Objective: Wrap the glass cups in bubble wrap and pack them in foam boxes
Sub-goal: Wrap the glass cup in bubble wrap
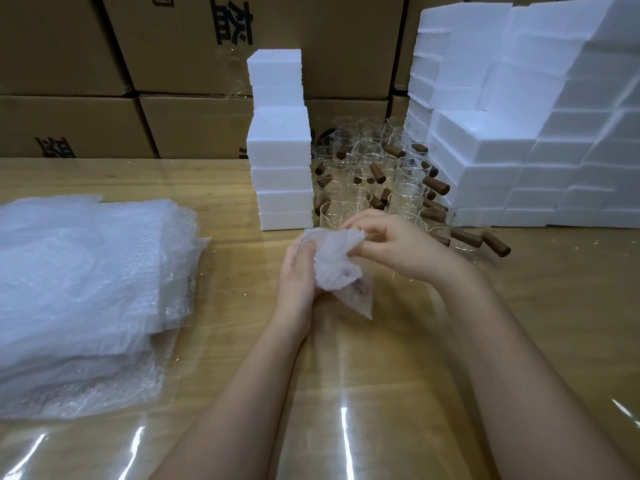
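Head view: mid-table (415, 358), both hands hold one wrapped cup (334, 268). The left hand (298, 275) has its fingers curled round the bundle's left side. The right hand (391, 244) pinches the gathered wrap at the top, and a loose tail hangs toward the near edge. Bare glass cups (374, 168) with brown handles crowd the far side, between the foam box stack (280, 161) and the foam pile (519, 140) at the right edge. Bubble wrap sheets (79, 289) lie at the left edge. The cup is likely light and fragile under soft, slick wrap. Best to grip round the body, not the tail.
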`<action>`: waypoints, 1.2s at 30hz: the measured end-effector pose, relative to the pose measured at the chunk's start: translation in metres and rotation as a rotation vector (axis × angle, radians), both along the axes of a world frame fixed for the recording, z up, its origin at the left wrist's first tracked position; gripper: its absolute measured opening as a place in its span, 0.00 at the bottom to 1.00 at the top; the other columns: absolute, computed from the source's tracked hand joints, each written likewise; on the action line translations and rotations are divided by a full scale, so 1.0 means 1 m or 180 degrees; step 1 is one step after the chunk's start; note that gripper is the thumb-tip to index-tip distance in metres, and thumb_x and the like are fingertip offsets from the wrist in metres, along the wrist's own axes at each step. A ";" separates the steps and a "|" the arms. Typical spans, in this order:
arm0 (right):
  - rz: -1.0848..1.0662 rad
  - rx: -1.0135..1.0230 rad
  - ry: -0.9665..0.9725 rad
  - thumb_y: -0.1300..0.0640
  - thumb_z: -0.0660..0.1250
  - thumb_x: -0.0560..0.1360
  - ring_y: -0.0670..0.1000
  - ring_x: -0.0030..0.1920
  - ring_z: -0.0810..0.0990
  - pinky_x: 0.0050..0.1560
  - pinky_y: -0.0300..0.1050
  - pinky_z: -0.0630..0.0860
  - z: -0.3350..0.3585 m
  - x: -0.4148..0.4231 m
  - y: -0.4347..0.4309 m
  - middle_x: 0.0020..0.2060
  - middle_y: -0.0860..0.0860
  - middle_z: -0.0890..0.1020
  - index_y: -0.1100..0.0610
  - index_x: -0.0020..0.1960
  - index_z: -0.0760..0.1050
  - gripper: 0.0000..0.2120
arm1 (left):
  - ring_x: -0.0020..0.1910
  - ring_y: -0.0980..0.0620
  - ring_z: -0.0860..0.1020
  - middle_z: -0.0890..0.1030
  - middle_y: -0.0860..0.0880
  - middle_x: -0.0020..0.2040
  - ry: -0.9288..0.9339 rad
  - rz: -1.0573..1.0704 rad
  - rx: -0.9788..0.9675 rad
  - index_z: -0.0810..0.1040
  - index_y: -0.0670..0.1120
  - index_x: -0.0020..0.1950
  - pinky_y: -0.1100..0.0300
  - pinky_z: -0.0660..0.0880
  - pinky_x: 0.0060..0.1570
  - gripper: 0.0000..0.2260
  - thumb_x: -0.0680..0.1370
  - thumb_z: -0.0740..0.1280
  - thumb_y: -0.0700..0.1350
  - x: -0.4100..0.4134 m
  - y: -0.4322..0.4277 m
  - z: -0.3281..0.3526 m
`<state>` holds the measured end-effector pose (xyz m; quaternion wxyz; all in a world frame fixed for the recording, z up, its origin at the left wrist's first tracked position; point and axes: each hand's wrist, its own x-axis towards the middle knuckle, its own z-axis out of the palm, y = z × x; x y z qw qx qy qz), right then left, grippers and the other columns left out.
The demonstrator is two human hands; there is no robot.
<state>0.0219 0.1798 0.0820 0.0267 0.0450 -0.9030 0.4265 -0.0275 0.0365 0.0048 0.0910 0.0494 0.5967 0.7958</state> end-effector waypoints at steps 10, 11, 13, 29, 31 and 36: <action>-0.0991 0.0233 0.0128 0.60 0.65 0.75 0.45 0.48 0.74 0.44 0.42 0.72 -0.031 -0.016 -0.016 0.57 0.47 0.73 0.48 0.62 0.68 0.17 | 0.54 0.52 0.79 0.78 0.43 0.61 0.0425 -0.0440 0.0066 0.71 0.44 0.68 0.59 0.77 0.49 0.27 0.68 0.63 0.46 0.011 -0.002 0.003; -0.1032 0.0104 0.0010 0.62 0.63 0.75 0.45 0.48 0.75 0.47 0.43 0.75 -0.031 -0.017 -0.017 0.60 0.47 0.73 0.47 0.66 0.66 0.21 | 0.57 0.50 0.79 0.77 0.42 0.63 0.0405 -0.0578 0.0219 0.71 0.47 0.68 0.55 0.77 0.53 0.29 0.66 0.65 0.47 0.012 -0.003 0.003; -0.1172 0.0027 -0.0192 0.65 0.61 0.76 0.45 0.46 0.76 0.49 0.47 0.77 -0.032 -0.017 -0.016 0.62 0.49 0.74 0.46 0.68 0.66 0.24 | 0.61 0.48 0.77 0.75 0.43 0.66 0.0514 -0.0906 0.0378 0.70 0.53 0.67 0.52 0.74 0.58 0.33 0.60 0.67 0.46 0.014 -0.005 0.002; -0.1478 0.0593 -0.0564 0.60 0.58 0.78 0.54 0.54 0.77 0.55 0.53 0.76 -0.021 -0.015 -0.013 0.59 0.51 0.77 0.52 0.69 0.68 0.19 | 0.69 0.52 0.69 0.67 0.50 0.72 0.1224 -0.1174 -0.0765 0.65 0.68 0.67 0.47 0.70 0.67 0.33 0.64 0.73 0.53 0.020 -0.003 -0.004; -0.1456 0.0476 -0.0574 0.61 0.58 0.78 0.54 0.53 0.78 0.54 0.54 0.77 -0.019 -0.013 -0.014 0.57 0.51 0.78 0.52 0.67 0.70 0.18 | 0.69 0.51 0.69 0.66 0.49 0.72 0.1221 -0.1189 -0.0776 0.64 0.70 0.65 0.47 0.70 0.67 0.33 0.64 0.73 0.55 0.020 -0.003 -0.003; -0.1068 0.0398 -0.0637 0.62 0.59 0.75 0.55 0.45 0.78 0.44 0.49 0.75 -0.013 -0.008 -0.021 0.46 0.54 0.80 0.57 0.54 0.75 0.10 | 0.56 0.60 0.78 0.74 0.50 0.63 0.1179 -0.1146 -0.0627 0.65 0.62 0.64 0.64 0.76 0.53 0.28 0.67 0.71 0.53 0.016 -0.002 -0.004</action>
